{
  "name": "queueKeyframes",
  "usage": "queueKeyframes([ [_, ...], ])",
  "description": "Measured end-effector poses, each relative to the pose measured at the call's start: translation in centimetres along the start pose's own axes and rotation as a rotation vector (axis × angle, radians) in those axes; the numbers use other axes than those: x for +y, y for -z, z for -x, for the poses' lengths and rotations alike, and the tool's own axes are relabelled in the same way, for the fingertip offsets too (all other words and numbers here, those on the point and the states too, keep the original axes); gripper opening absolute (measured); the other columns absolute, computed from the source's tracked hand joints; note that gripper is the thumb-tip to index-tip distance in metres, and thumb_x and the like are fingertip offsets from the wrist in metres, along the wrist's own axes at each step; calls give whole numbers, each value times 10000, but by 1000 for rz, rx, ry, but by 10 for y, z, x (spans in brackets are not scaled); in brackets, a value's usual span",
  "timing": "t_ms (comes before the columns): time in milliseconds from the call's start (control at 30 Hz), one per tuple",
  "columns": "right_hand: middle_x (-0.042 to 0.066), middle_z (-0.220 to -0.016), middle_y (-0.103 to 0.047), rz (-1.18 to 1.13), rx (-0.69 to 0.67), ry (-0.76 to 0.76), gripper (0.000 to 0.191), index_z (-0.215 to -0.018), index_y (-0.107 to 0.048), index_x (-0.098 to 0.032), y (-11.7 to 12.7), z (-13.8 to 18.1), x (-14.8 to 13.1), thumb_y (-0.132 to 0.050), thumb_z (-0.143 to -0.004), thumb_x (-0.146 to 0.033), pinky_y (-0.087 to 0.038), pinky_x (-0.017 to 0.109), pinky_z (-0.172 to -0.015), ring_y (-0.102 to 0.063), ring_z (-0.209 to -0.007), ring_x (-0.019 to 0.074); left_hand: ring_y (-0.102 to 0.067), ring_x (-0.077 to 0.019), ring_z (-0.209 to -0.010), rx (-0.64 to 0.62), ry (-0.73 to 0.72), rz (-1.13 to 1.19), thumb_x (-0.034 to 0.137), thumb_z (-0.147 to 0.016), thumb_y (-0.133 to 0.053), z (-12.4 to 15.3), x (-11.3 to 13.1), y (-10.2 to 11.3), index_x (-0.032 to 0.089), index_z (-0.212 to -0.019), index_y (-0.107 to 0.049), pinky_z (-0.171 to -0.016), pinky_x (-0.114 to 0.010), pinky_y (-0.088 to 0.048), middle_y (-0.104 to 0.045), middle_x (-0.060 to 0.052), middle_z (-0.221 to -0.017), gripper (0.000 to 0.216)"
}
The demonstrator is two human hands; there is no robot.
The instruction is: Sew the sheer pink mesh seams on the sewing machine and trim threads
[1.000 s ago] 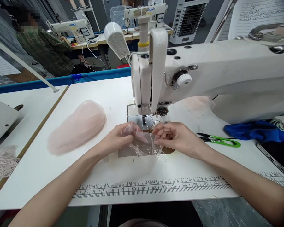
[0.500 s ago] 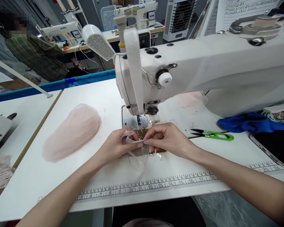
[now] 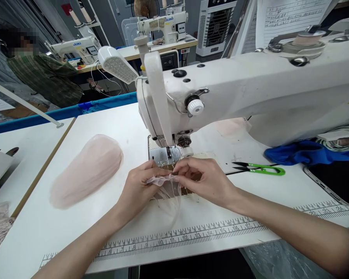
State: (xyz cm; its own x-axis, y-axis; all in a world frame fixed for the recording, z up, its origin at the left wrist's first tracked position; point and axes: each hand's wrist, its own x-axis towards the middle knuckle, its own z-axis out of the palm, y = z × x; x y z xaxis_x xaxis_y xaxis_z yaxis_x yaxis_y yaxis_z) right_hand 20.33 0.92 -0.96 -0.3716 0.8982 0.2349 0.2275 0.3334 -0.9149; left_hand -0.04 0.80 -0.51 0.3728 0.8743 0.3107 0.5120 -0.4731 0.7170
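Note:
My left hand (image 3: 139, 186) pinches one side of a thin, sheer pale-pink fabric (image 3: 165, 181). Opposite it, my right hand (image 3: 205, 180) grips the fabric's other side between thumb and fingers. The gathered edge runs between both sets of fingertips, and loose ends hang down over the table. Both hands are just in front of the needle and presser foot (image 3: 169, 153) of a white sewing machine (image 3: 221, 85). Under the hands lies a brown patch on the machine bed, partly hidden by them.
A pile of sheer pink fabric (image 3: 87, 170) lies left. Green thread snips (image 3: 264, 169), blue cloth (image 3: 305, 152) and a phone (image 3: 334, 182) are at right. A printed ruler (image 3: 197, 236) runs along the front edge. Beyond the table, another person (image 3: 43, 77) sits near a sewing machine.
The fabric edge between my fingers has become more bunched, and my left hand's grip has shifted over it. The whole view has moved slightly.

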Motion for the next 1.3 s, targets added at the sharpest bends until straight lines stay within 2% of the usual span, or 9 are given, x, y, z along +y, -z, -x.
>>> queueKeyframes([
  [133,-2,-782,-714,106,7,142,139,-986,-666,-196,-1,1,2,-639,-851,-216,-546,196,-559,-664,-658,104,-515,-75,-557,46,-58,-28,134,-838,-589,3,0,-2,213,-906,-733,-466,-179,-395,-551,14,-675,178],
  [300,-3,-803,-713,162,0,206,116,-976,-655,-197,-1,1,3,-602,-873,-204,-550,199,-586,-661,-673,101,-527,-79,-578,77,-100,-81,112,-833,-593,4,1,-3,210,-898,-715,-481,-183,-400,-550,14,-693,169],
  [533,-6,-770,-684,190,10,331,88,-936,-631,-183,-3,2,7,-559,-888,-165,-508,180,-564,-613,-639,83,-494,-75,-554,65,-67,-72,173,-841,-625,4,4,-5,198,-812,-681,-480,-193,-370,-539,22,-670,68],
  [700,-12,-751,-672,197,-3,287,53,-923,-617,-189,-2,2,8,-575,-892,-196,-498,184,-559,-607,-624,87,-493,-76,-548,75,-56,-20,202,-844,-628,3,7,-6,199,-781,-660,-487,-200,-368,-551,27,-662,70],
  [867,-5,-763,-672,219,-8,350,62,-909,-615,-184,-2,2,10,-556,-894,-174,-485,188,-570,-604,-638,90,-470,-76,-546,59,-28,-13,195,-839,-630,4,7,-6,194,-743,-647,-488,-201,-351,-533,29,-641,97],
  [1000,-15,-731,-652,238,-6,331,83,-975,-587,-176,-3,4,10,-572,-896,-198,-463,180,-529,-583,-598,83,-445,-69,-534,69,-33,5,186,-828,-646,4,5,-7,197,-720,-628,-484,-194,-338,-507,43,-622,109],
  [1300,-11,-744,-649,264,-44,378,54,-916,-568,-190,-3,3,11,-519,-911,-169,-445,183,-515,-579,-610,83,-483,-68,-569,41,-20,-1,158,-822,-644,5,5,-8,198,-741,-640,-506,-179,-359,-555,40,-657,90],
])
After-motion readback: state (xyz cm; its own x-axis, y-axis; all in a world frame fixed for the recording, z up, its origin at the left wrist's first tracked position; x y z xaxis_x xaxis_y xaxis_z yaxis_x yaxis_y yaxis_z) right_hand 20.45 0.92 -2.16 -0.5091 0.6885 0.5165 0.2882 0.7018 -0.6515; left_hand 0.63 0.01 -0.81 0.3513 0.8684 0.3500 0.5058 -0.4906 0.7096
